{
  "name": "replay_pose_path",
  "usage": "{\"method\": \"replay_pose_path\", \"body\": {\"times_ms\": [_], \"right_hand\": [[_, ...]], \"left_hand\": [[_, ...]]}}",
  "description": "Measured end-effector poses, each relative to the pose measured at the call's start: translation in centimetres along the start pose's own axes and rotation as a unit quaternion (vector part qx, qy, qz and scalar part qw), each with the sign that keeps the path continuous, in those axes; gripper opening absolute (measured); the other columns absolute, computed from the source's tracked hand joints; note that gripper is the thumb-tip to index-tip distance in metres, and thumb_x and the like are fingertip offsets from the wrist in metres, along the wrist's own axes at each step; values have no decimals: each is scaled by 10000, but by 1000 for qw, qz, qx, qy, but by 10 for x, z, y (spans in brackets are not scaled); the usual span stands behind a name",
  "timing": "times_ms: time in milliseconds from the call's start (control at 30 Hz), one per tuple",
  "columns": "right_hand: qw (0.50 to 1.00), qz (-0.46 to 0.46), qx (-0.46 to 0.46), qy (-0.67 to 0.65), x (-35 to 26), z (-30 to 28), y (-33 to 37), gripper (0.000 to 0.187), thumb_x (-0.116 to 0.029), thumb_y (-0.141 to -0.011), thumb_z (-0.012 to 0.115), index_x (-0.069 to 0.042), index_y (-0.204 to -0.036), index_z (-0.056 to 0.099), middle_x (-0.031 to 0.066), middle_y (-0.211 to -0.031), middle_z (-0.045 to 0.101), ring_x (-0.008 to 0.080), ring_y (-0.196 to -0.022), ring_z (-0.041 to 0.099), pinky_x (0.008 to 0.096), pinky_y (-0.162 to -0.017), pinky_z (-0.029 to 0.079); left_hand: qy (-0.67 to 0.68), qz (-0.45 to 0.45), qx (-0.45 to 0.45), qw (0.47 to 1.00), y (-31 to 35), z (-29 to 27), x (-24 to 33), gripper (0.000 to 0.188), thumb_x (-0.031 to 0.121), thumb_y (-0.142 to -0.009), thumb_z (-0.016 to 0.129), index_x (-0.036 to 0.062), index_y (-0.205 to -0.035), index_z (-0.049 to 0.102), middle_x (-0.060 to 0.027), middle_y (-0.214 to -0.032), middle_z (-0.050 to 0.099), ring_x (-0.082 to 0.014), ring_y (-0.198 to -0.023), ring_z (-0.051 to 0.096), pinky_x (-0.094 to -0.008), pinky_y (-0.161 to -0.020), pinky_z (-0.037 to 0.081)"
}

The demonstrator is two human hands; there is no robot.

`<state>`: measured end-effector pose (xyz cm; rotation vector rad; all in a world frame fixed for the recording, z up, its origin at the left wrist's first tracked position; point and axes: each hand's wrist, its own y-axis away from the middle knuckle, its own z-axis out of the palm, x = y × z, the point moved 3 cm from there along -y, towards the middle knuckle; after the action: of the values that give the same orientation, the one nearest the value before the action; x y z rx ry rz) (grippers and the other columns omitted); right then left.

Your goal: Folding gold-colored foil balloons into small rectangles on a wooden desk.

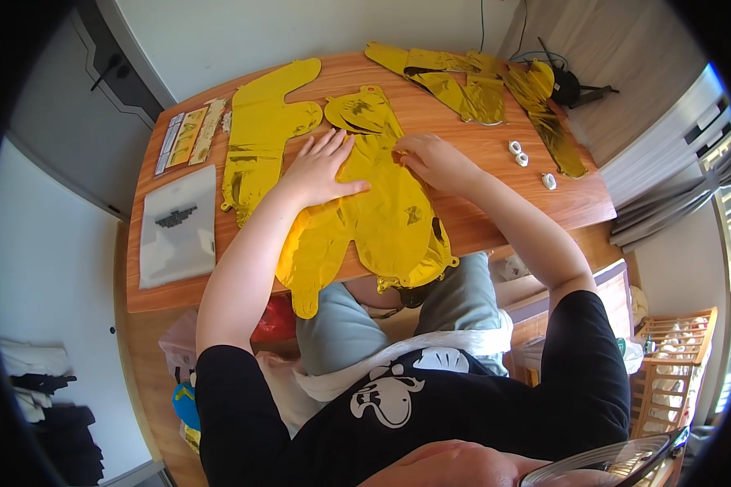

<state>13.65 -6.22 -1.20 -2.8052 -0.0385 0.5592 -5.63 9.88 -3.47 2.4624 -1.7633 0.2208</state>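
While pressure is applied by the left hand [321, 174]: one gold foil shape [398, 219], edge attended at one o'clock

Clock centred on the foil shape, twelve toward the wall.

Item: foil shape, creased, laid mid-table on the wooden table [503, 213]; near edge at six to seven o'clock overhanging. Whether one layer or several is laid there cannot be told.

Left hand: at ten o'clock, palm down on the foil, fingers modestly spread, thumb held out.

Right hand [439, 162]: at one o'clock, fingers curled at the foil's edge; whether the rim is pinched cannot be told.

Neighbours: second foil shape [256, 146], ten o'clock; third foil shape [479, 97], one o'clock; foil strip [556, 134], two o'clock; white rolls [549, 181], toward three; clear pouch [179, 247], nine.

Handling, as judged: light pressure is best kept under the left palm, so that slipping over the table edge is prevented. Creases are best smoothed outward with finger pads, not nails. The rim is best eased rather than tugged, since thin foil may be torn.
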Motion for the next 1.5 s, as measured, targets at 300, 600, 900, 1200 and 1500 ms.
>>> {"method": "replay_pose_path", "body": {"times_ms": [300, 600, 900, 1200, 1500], "right_hand": [[998, 19, -8, 53, 26, 9, -8, 449, -233, -969, 661, -28, -1366, 613, 182, -1405, 589, 383, -1327, 522, 458, -1125, 419], [985, 0, -25, 169, 3, 9, 2, 564, -410, -1018, 592, -17, -1421, 555, 174, -1477, 540, 356, -1392, 475, 500, -1181, 351], [975, -19, -29, 217, -2, 18, 13, 804, -631, -1001, 513, -53, -1553, 419, 203, -1553, 475, 361, -1474, 398, 546, -1236, 262], [984, 25, -37, 170, -6, 21, 13, 887, -677, -981, 520, -97, -1617, 307, 219, -1612, 399, 370, -1521, 331, 543, -1258, 212], [986, 39, -46, 156, -11, 22, 14, 889, -659, -973, 556, -120, -1627, 286, 217, -1633, 367, 374, -1530, 315, 541, -1267, 186]], "left_hand": [[-5, 6, 12, 1000, -5, 2, -3, 1134, 831, -859, 546, 56, -1639, 269, -173, -1718, 209, -295, -1603, 157, -480, -1294, 117], [-13, 17, 28, 999, -5, 9, -8, 1120, 817, -861, 562, 63, -1638, 275, -150, -1720, 218, -278, -1600, 175, -476, -1296, 125], [-12, 21, 40, 999, -7, 9, -7, 1129, 825, -854, 564, 64, -1637, 276, -151, -1712, 241, -278, -1597, 186, -476, -1296, 129], [-7, 14, 30, 999, -4, 7, -5, 1114, 808, -859, 574, 70, -1639, 275, -156, -1713, 235, -278, -1599, 178, -474, -1297, 122], [-6, 16, 30, 999, -3, 8, -6, 1104, 799, -866, 577, 65, -1636, 281, -165, -1712, 236, -286, -1598, 181, -484, -1292, 129]]}}
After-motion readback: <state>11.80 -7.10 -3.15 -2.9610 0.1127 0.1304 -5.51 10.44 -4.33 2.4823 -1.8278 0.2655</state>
